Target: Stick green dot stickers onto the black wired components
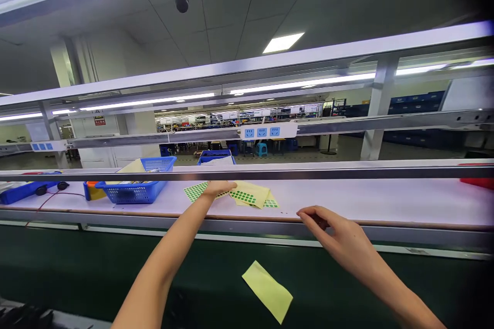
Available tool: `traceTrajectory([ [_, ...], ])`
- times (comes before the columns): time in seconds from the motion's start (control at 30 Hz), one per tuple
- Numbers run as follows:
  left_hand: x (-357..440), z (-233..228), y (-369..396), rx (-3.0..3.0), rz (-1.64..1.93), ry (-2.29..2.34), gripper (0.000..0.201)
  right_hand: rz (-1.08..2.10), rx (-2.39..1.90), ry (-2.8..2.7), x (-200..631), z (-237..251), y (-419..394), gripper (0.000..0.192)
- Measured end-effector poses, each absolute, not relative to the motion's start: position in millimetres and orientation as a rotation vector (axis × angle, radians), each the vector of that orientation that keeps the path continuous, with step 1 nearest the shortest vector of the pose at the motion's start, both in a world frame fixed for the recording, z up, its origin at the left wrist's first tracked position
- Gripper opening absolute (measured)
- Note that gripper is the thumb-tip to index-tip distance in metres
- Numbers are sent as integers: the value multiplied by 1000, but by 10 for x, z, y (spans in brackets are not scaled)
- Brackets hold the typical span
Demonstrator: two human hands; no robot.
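Head view: the left hand (218,188) reaches far forward over the dark belt (96,267) and lies flat, fingers together, on the sticker sheets (247,195), a loose overlapping pile of yellow backings with green dots on the white bench (386,198). It presses on the pile's left end and grips nothing that can be seen. The right hand (332,231), to the right of the sheets and nearer the person, hangs at the bench's front edge with thumb and forefinger pinched narrow; whether something small sits between them I cannot tell. A few tiny specks lie on the bench just right of the sheets.

Risks, as judged from this: the sheets overlap and only one end is pinned, so a drag of the flat hand could fan the pile or push a sheet off the bench's front edge onto the belt, where one bare yellow strip (267,290) already lies below the sheets. The rail (347,172) crosses just above and behind the sheets, and a lifted wrist could knock it. The blue basket (135,185), left of the sheets, stands close enough that a sweep leftward might nudge it. Anything tiny in the right pinch could slip and be lost on the dark belt.
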State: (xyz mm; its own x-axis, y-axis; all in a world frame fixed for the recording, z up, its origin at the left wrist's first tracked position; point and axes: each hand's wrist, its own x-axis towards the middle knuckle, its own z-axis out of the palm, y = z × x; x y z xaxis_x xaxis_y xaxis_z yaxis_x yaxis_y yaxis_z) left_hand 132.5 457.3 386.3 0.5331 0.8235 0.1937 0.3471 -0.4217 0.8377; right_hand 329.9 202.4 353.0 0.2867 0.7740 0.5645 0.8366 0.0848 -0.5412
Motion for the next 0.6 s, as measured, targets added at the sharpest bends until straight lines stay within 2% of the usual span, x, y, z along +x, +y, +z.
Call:
traceTrajectory([
  [0.27, 1099, 4030, 4570, 1637, 951, 569, 20, -96, -1742, -1395, 3515, 3402, 1834, 41],
  [0.6, 1061, 3882, 4041, 1342, 1017, 693, 15, -338, -1536, -1674, 2822, 3656, 2253, 36],
])
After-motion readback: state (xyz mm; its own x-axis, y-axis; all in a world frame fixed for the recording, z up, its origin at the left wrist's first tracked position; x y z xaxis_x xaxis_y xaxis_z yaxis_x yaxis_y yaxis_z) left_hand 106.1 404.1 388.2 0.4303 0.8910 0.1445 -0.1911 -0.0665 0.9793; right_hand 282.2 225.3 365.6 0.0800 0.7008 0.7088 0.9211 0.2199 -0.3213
